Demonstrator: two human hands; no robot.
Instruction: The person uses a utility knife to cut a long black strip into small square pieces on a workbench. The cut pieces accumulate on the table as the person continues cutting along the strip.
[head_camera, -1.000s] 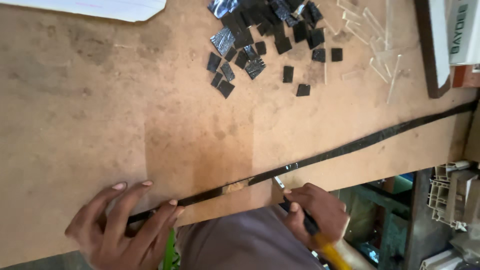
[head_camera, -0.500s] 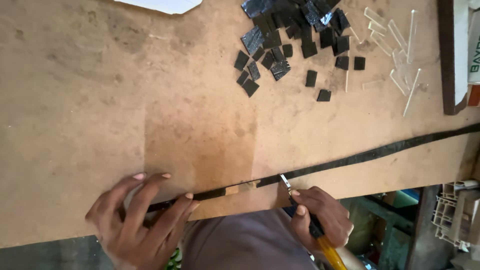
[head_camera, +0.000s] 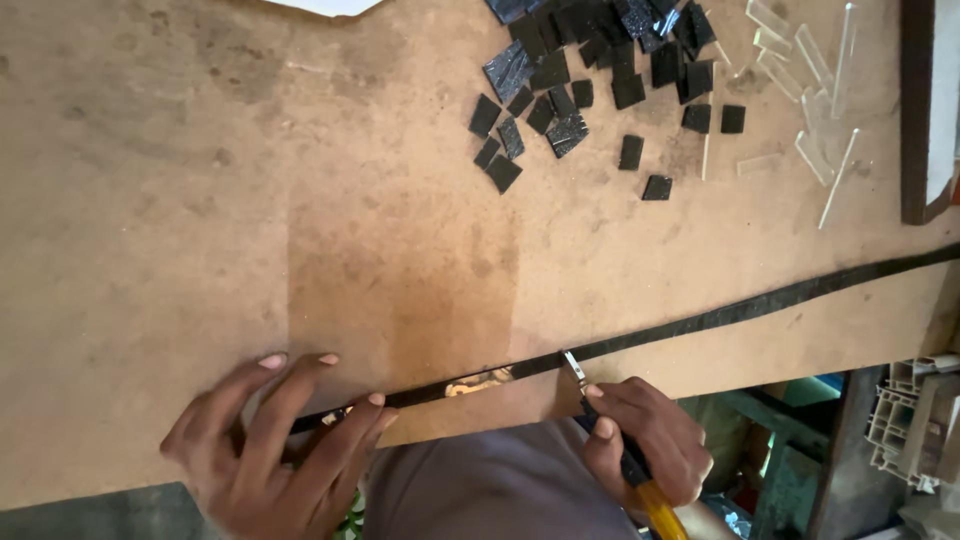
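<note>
Along the desk's near edge, our left hand (head_camera: 270, 445) flat-pins the black strip (head_camera: 700, 322); our right hand (head_camera: 645, 440) grips a knife (head_camera: 610, 430), handle end cut off.

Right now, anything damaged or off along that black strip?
Yes. The black strip has a worn patch between the left hand and the blade tool in the right hand: the black is gone there, showing pale material. The rest looks intact.

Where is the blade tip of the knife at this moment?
In the head view, the knife is in the right hand, low and right of centre; its tip meets the long black strip at the near edge of the wooden board.
</note>
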